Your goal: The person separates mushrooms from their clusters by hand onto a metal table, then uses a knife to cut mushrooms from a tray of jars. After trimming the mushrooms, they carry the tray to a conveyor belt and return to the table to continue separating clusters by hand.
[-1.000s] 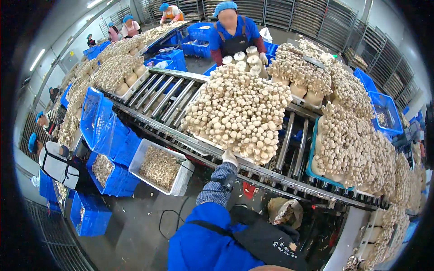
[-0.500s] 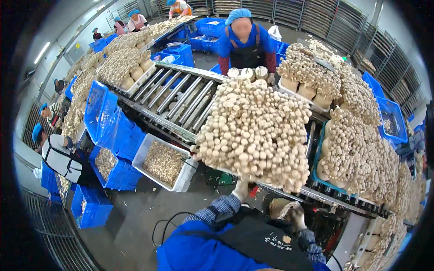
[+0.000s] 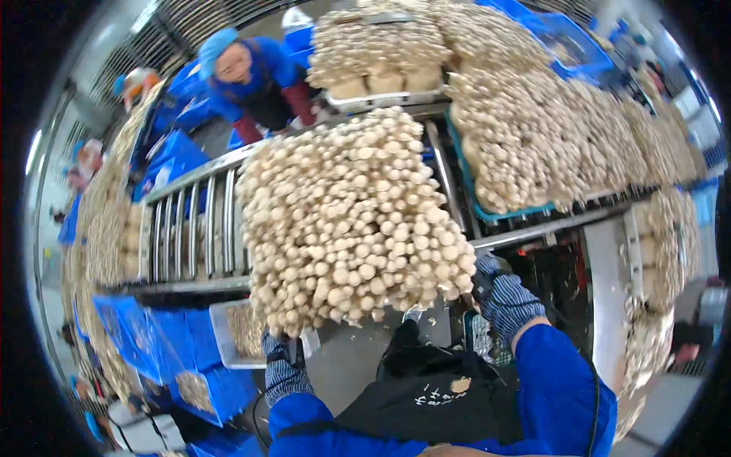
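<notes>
A large block of pale, round-capped mushrooms (image 3: 354,221) lies across the roller conveyor in front of me, its near side overhanging the front rail. My left hand (image 3: 276,349), in a striped knit cuff, is at the near left corner of this load. At the near right corner, level with the rail, is my right hand (image 3: 489,276). Mushroom caps cover most of the fingers of both hands. The hands appear closed on the two sides of the mushroom tray, whose rim is hidden under the caps.
Across the conveyor (image 3: 194,225), a co-worker (image 3: 255,80) in a blue cap leans toward the load. More mushrooms fill a teal tray (image 3: 525,212) to the right and a white tray (image 3: 381,100) beyond. Blue crates (image 3: 160,335) and a white bin (image 3: 221,335) stand at lower left.
My view has turned right. My right hand has left a pale brown thing held low and come up to the mushroom load. My left hand has shifted to the load's near left corner.
</notes>
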`<state>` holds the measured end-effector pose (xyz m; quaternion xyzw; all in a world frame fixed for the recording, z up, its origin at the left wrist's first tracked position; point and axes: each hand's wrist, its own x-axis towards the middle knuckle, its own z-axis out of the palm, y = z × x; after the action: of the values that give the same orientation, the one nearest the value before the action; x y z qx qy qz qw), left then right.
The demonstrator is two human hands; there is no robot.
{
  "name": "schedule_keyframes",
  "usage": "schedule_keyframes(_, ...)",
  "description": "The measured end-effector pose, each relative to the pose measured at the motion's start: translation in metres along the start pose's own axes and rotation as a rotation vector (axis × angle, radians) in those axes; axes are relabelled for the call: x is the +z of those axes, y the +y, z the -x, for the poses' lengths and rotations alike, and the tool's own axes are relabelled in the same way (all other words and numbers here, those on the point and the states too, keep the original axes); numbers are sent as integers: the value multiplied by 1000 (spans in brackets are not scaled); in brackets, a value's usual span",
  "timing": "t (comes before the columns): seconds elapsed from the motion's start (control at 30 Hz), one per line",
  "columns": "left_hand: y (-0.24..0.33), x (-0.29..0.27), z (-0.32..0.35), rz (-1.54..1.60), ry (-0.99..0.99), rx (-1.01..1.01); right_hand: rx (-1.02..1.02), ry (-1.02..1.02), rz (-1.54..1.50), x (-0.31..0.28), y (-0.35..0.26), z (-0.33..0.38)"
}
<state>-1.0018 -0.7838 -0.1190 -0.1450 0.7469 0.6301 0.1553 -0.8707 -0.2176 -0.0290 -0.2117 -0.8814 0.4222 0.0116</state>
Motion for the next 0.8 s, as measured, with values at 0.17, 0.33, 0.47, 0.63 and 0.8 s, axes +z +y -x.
schedule_keyframes(0.17, 10, 34, -36, -80, -74, -15, -7, -73, 312, -6, 6, 12)
schedule_keyframes(0.33, 17, 31, -49, -144, -83, -7, 96, -125, 404, -1, -21, 31)
schedule_keyframes(0.47, 25, 72, -70, -230, -189, 7, -145, -31, -38, -6, 27, 87)
schedule_keyframes(0.63, 80, 80, -55, -319, -256, 83, -169, 39, -124, -9, -22, 102)
schedule_keyframes(0.8, 43, 112, 24, -384, -376, 108, -17, 104, -142, 7, 38, 178)
